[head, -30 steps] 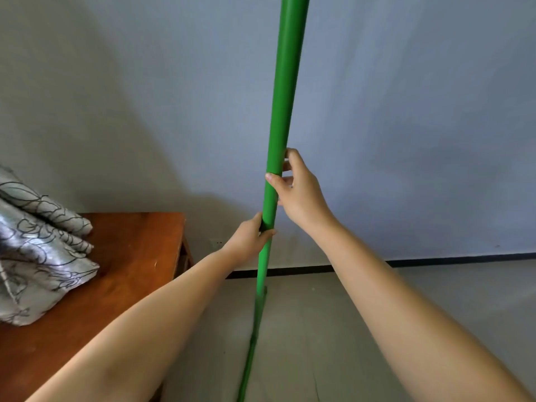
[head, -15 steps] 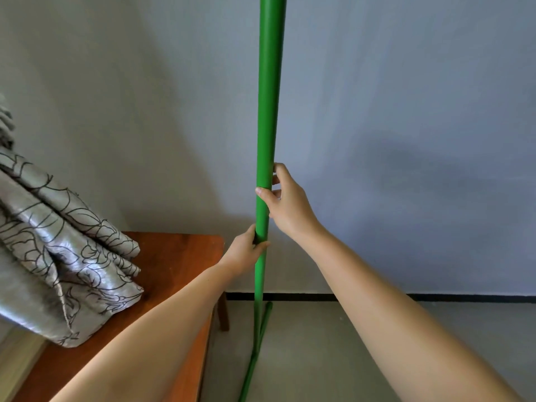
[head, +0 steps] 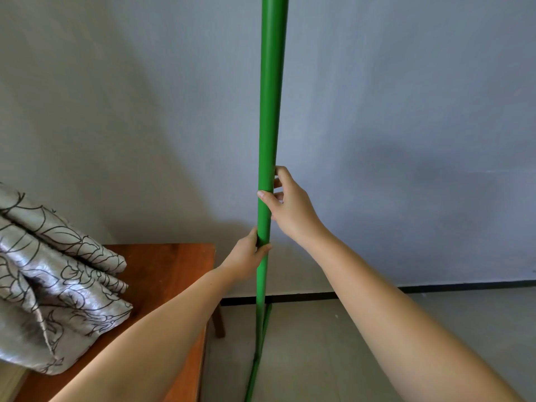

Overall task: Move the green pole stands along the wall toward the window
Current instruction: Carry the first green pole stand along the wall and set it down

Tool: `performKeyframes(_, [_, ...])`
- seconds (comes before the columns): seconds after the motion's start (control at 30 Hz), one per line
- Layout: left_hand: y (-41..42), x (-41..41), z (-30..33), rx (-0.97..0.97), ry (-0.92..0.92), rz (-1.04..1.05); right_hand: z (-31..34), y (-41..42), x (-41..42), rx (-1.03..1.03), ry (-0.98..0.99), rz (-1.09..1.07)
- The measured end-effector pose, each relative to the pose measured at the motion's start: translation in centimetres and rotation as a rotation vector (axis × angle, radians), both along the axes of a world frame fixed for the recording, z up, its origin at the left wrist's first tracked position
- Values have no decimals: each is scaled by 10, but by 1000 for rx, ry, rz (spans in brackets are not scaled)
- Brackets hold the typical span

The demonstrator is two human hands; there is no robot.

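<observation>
Both hands (head: 290, 210) grip the upright green pole stand (head: 271, 111)

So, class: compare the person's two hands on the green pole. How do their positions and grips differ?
The right hand sits higher on the green pole; the left hand grips lower. The right comes from the pole's right side, thumb across its front; the left wraps it from the left. Both are closed around the pole.

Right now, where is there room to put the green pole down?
Bare floor lies right of the green pole, along the wall. Left is crowded: the wooden table holds folded fabric.
</observation>
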State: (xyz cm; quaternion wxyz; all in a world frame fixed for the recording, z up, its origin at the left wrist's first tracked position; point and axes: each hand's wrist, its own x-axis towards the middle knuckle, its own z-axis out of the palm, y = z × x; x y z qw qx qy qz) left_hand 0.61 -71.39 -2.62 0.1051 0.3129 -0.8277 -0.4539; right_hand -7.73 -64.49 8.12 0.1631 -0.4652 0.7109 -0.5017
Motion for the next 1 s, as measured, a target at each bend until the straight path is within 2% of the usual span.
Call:
performKeyframes(0.17, [6,1,3,19,-25,32,-1,3,5,-13,16,3])
performKeyframes(0.33, [11,2,10,12,-79,57,3,20,0,23,-55,40])
performKeyframes(0.43, [18,19,19,-45,84,107,-5,59,-17,39,-92,-20])
performKeyframes(0.5, [28,37,27,-156,226,132,-14,100,-27,37,-99,-92])
performKeyframes(0.57, [42,51,33,-276,285,107,-28,148,-30,25,-147,-176])
performKeyframes(0.63, [62,59,36,-298,309,32,-47,198,-26,-1,-215,-257])
performKeyframes(0.87, [165,38,28,-30,250,-322,-102,361,29,-60,-490,-674])
performKeyframes(1.0, [229,18,8,99,201,-444,-121,425,57,-67,-549,-904])
